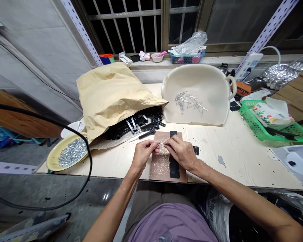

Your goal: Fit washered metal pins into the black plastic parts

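Note:
Both my hands meet over a brown board [164, 164] at the table's front edge. My left hand [143, 153] and my right hand [181, 152] each pinch an end of a thin silver metal clip [161, 144] held between them. Black strips [173, 168] lie on the board under my right hand. Just beyond, a heap of black clip parts [138, 125] spills from a tan paper sack [113, 95]. A cream plastic scoop tray [217, 84] behind holds several silver metal clips [189, 101].
A yellow plate [52, 161] of small silver pieces sits at the table's left corner. A green basket [249, 117] with packets stands at the right, a white tray [296, 161] nearer. A black cable [88, 158] arcs at the left. The window sill holds small items.

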`<state>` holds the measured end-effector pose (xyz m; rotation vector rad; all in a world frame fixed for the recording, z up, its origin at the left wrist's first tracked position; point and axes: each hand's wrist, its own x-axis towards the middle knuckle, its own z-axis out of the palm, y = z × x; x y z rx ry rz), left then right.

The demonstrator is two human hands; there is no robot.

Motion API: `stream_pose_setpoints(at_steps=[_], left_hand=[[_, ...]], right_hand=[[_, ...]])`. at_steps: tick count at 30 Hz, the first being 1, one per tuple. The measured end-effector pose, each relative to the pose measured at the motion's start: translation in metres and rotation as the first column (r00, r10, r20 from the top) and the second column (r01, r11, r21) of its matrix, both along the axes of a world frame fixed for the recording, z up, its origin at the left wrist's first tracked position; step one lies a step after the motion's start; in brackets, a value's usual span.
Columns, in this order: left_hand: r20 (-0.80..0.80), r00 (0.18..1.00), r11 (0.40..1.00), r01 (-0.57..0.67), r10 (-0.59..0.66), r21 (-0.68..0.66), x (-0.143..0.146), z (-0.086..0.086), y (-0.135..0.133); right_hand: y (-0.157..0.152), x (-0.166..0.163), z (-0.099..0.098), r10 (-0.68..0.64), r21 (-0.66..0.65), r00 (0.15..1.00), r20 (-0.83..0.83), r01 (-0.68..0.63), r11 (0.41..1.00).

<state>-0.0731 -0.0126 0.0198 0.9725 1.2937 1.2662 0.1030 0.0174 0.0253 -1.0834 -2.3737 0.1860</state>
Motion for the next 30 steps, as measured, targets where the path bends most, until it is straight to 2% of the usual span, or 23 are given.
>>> stream_pose_setpoints(at_steps=[2, 7, 10, 12, 14, 17, 19, 21, 23, 25, 27, 28, 30], left_hand=[[-0.007, 1.000, 1.000, 0.015, -0.015, 0.001, 0.003, -0.002, 0.001], [0.059, 0.997, 0.996, 0.054, -0.050, -0.075, 0.017, -0.007, 0.005], [0.120, 0.990, 0.989, 0.085, -0.070, -0.121, 0.026, -0.014, 0.009], [0.114, 0.991, 0.989, 0.083, -0.069, -0.126, 0.029, -0.018, 0.011], [0.043, 0.998, 0.991, 0.054, -0.049, -0.119, 0.029, -0.020, 0.012], [-0.173, 0.985, 0.997, 0.005, -0.019, -0.083, 0.029, -0.025, 0.010], [-0.325, 0.946, 1.000, -0.016, 0.008, -0.021, 0.028, -0.030, 0.009], [-0.442, 0.895, 0.997, -0.026, 0.053, 0.069, 0.029, -0.038, 0.007], [-0.510, 0.856, 0.991, -0.020, 0.084, 0.130, 0.029, -0.046, 0.007], [-0.542, 0.835, 0.990, -0.020, 0.095, 0.142, 0.029, -0.051, 0.008], [-0.561, 0.821, 0.991, -0.034, 0.102, 0.132, 0.029, -0.054, 0.008], [-0.566, 0.817, 0.991, -0.043, 0.108, 0.128, 0.029, -0.054, 0.008], [-0.563, 0.819, 0.991, -0.053, 0.114, 0.125, 0.029, -0.054, 0.008]], right_hand=[[0.001, 0.003, -0.001, -0.002, -0.041, 1.000, -0.013, 0.001, 0.999], [0.002, 0.015, -0.007, -0.030, -0.277, 0.979, -0.201, -0.027, 0.961], [0.003, 0.027, -0.011, -0.047, -0.312, 0.973, -0.228, -0.027, 0.950], [0.010, 0.037, -0.014, -0.060, -0.277, 0.977, -0.206, 0.000, 0.961], [0.025, 0.047, -0.018, -0.083, -0.216, 0.986, -0.144, 0.050, 0.975], [0.056, 0.056, -0.028, -0.085, -0.113, 0.996, 0.011, 0.086, 0.990], [0.070, 0.058, -0.037, -0.044, -0.042, 0.994, 0.101, 0.049, 0.998], [0.069, 0.059, -0.047, 0.036, 0.004, 0.989, 0.141, -0.037, 0.999], [0.055, 0.062, -0.054, 0.183, 0.021, 0.971, 0.157, -0.189, 0.982], [0.040, 0.065, -0.057, 0.383, 0.022, 0.902, 0.197, -0.395, 0.918], [0.038, 0.066, -0.055, 0.467, 0.020, 0.856, 0.220, -0.483, 0.876], [0.043, 0.066, -0.053, 0.435, 0.020, 0.876, 0.208, -0.448, 0.894], [0.058, 0.063, -0.049, 0.256, 0.017, 0.955, 0.151, -0.262, 0.965]])
